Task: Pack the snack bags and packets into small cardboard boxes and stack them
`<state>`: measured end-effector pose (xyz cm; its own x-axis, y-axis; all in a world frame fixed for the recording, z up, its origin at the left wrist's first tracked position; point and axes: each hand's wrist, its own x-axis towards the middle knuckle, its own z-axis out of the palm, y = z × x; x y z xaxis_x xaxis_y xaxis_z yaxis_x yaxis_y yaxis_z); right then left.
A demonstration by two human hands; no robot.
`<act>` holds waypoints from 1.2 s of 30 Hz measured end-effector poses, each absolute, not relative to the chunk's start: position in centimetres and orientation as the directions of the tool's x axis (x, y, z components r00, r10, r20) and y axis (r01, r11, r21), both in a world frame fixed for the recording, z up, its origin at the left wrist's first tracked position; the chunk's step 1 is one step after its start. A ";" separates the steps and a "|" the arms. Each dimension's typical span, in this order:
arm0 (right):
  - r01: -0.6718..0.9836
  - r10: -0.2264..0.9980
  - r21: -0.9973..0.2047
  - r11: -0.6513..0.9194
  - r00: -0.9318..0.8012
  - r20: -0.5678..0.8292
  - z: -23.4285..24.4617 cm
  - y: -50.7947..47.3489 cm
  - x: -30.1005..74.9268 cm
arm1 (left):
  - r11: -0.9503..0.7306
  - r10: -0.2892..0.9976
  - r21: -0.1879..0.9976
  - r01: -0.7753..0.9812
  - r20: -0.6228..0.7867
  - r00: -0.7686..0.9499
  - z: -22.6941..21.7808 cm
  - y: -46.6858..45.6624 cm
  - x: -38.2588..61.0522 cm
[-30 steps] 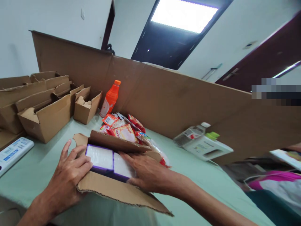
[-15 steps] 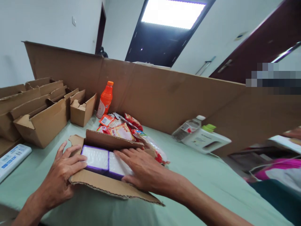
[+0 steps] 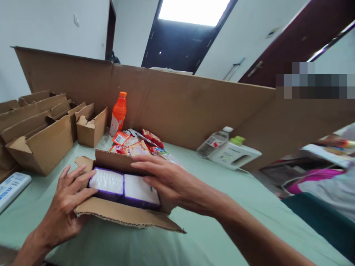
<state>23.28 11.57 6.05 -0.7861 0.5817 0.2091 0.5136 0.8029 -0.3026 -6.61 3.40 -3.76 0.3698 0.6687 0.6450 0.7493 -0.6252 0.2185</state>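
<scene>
Two purple-edged packs (image 3: 123,186) lie side by side in the cardboard box (image 3: 122,217) before us on the green table (image 3: 222,207). Our left hand (image 3: 65,207) is open, its fingers spread against the box's left end and touching the left pack. Our right hand (image 3: 169,181) is flat and unclenched too, gripping nothing, with its fingers across the far flap. We judge this the seating step. Closing calls for folding that flap down over the packs, clear of the snack packets (image 3: 133,142) behind.

An orange bottle (image 3: 118,112) stands beyond the fingers (image 3: 144,161), with snack packets (image 3: 133,142) just behind them. Open cardboard boxes (image 3: 41,140) sit to their left, and a white jug (image 3: 235,155) lies off right.
</scene>
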 end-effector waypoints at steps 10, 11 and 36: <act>0.655 0.814 -0.493 0.572 -0.382 0.436 2.2 7.9 28.3 | -0.460 0.799 0.629 0.626 0.601 -0.016 -5.4 1.7 -6.7; 0.640 0.817 -0.511 0.574 -0.409 0.406 1.7 7.7 27.8 | -0.445 0.814 0.631 0.635 0.581 -0.007 -5.8 1.8 -6.7; 0.579 0.627 -0.258 0.773 -0.758 0.179 -0.4 9.5 27.3 | -0.512 0.763 0.440 0.738 0.628 0.155 -5.4 5.5 -3.6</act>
<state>27.31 9.54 -0.38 -0.7582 0.6270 0.1786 0.5787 0.7735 -0.2584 -3.60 5.49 -5.35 0.1551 0.7626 0.6280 0.7376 -0.5122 0.4400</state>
